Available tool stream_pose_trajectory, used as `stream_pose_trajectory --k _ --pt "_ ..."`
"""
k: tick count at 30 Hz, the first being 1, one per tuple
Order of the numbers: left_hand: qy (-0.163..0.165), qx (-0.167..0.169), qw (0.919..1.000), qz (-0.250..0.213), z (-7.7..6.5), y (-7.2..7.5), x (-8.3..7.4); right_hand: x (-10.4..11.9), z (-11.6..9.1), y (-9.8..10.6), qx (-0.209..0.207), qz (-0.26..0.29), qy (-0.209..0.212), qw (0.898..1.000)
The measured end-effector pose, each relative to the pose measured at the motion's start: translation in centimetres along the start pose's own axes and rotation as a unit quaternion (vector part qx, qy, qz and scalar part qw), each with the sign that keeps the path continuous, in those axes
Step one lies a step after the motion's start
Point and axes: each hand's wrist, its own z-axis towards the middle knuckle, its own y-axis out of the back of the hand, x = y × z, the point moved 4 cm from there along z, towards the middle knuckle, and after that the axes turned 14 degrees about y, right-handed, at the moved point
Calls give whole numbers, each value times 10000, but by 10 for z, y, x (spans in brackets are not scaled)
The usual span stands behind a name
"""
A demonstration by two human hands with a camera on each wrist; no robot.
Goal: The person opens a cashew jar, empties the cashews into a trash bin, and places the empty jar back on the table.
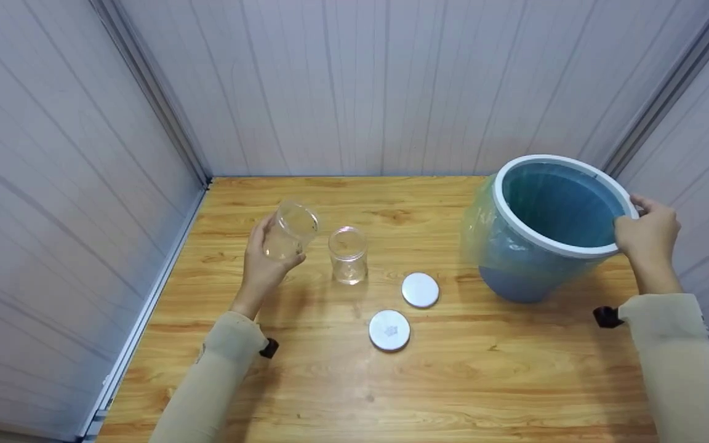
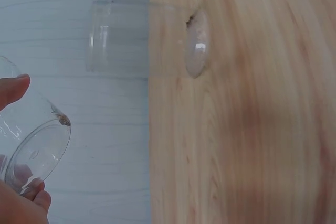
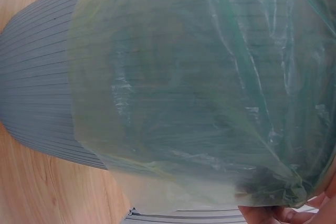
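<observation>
My left hand (image 1: 265,258) grips a clear plastic jar (image 1: 293,227), tilted and raised over the left of the table. A small brown bit clings to its lower edge in the left wrist view. Just right of it a second clear jar (image 1: 349,257) stands upright, without a lid; dark specks show at its base (image 2: 197,45) in the left wrist view. With my right hand (image 1: 651,237) I hold the white rim of a blue-grey trash bin (image 1: 527,280), thumb inside and fingers outside. A thin green-yellow bag (image 3: 173,93) lines the bin and hangs over its outside.
Two round white lids, one (image 1: 420,290) behind the other (image 1: 389,330), lie on the wooden table (image 1: 453,394) between the jars and the bin. Pale panel walls (image 1: 354,86) enclose the table at the back and both sides.
</observation>
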Motion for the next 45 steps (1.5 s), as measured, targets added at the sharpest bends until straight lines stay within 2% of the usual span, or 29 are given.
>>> stream_pose_trajectory --k 10,19,28,35,45 --pt "264 51 9996 -69 0 5 21 1 -3 3 -8 171 -33 9998" --pt "546 165 9982 182 6 7 38 3 -2 4 -15 237 -105 9997" --pt "1057 463 9932 174 10 5 52 1 2 5 -13 -83 -74 9999" --pt "1513 596 9864 253 12 4 63 3 1 4 90 137 -126 9998" --pt "1559 651 9839 577 9 3 77 3 -2 0 102 230 -43 9997"
